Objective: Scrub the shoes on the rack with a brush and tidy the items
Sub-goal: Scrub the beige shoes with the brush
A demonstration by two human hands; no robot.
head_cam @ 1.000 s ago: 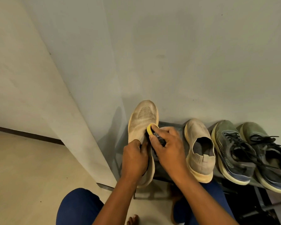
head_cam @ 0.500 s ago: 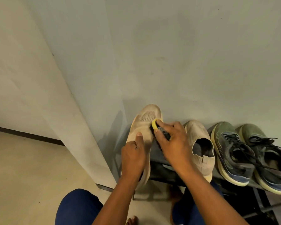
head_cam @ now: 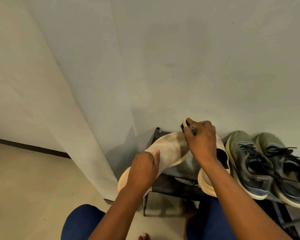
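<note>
Nearest the camera are 2 knees in blue trousers (head_cam: pixel 83 222) and bare toes (head_cam: pixel 144 236) on the pale floor (head_cam: pixel 24 187); both forearms reach forward from here. The left hand (head_cam: pixel 142 170) grips the heel end of a beige shoe (head_cam: pixel 168 149), its fingers curled round the far side and its thumb lying flat on the upper; the shoe is held tilted, heel low at the left and off the rack's edge, toe raised toward the right. The right hand (head_cam: pixel 202 141) is closed round a brush (head_cam: pixel 186 124), of which only the yellow end and dark bristles show past the fingers; the bristles are at the toe of the held shoe, though real contact is hard to judge. Under the right wrist a 2nd beige shoe (head_cam: pixel 213 181) sits on the top shelf of the dark metal rack (head_cam: pixel 170 186), its opening partly hidden by the hand. Just right of it stands 1 pair of green and grey sneakers (head_cam: pixel 249 163) with black laces, side by side, toes toward the wall, the right one cut by the frame edge. A lower part of the rack shows dimly beneath; behind everything rises a plain pale wall (head_cam: pixel 180 58), with a projecting corner at the left and a dark skirting strip (head_cam: pixel 33 148) along the floor.
</note>
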